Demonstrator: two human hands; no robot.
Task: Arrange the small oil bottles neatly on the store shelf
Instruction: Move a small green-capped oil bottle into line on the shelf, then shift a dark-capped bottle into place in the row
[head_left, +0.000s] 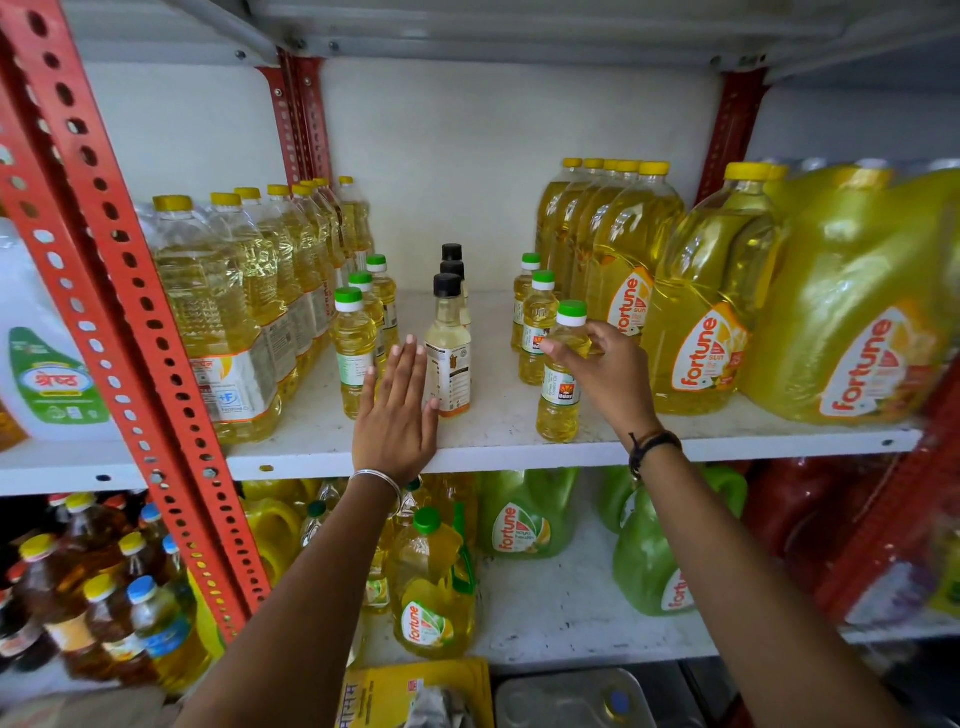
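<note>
Landmark: front black-capped bottle (448, 353), mid-shelf (498, 441), near the front edge. Two more of its kind stand in file behind it. Left of it: a row of three small bottles (354, 358) running front to back; beyond them a row of tall bottles (228, 322). Right of it: another file of three small bottles (561, 374), then big jugs (696, 312). Left hand (397, 410) lies flat just left of the landmark, thumb touching it. Right hand (610, 371) is on the front right small bottle.

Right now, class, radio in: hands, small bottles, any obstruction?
Left hand flat, open beside black-capped bottle. Right hand fingers gripping front green-capped bottle. Small bottles in three rows. Nothing blocking.
</note>
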